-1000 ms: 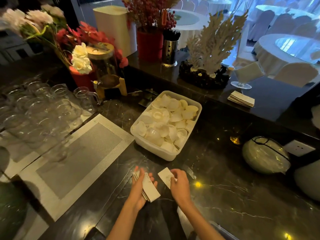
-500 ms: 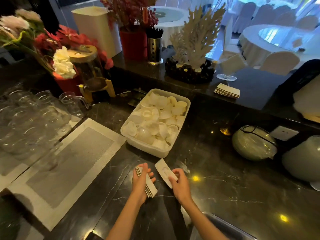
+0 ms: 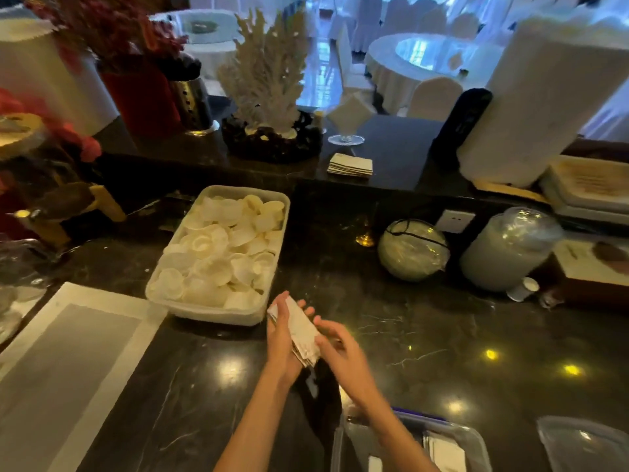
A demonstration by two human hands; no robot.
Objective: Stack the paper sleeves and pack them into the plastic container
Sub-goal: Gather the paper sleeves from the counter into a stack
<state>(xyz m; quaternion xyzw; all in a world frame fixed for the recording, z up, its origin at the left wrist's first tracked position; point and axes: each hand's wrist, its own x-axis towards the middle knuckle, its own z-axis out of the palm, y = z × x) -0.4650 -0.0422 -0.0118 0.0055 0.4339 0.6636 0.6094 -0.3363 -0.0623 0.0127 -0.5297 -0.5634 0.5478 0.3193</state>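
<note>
A stack of white paper sleeves [image 3: 299,330] is held over the dark marble counter, just right of the tub of white cups. My left hand [image 3: 280,338] grips the stack from the left side. My right hand [image 3: 340,349] presses against its right end, fingers on the top sleeve. A clear plastic container [image 3: 473,441] sits at the bottom right under my right forearm, with a few white sleeves lying inside it.
A white tub of small white cups [image 3: 163,294] stands just behind-left of my hands. A grey placemat [image 3: 64,366] lies left. A wrapped round bowl [image 3: 413,250], a wrapped jar [image 3: 507,250] and a clear lid [image 3: 585,444] are on the right. Folded napkins [image 3: 350,164] rest on the raised ledge.
My right hand has brought its single sleeve onto the stack in my left hand, and both hands have come together. The view has swung right, revealing the plastic container.
</note>
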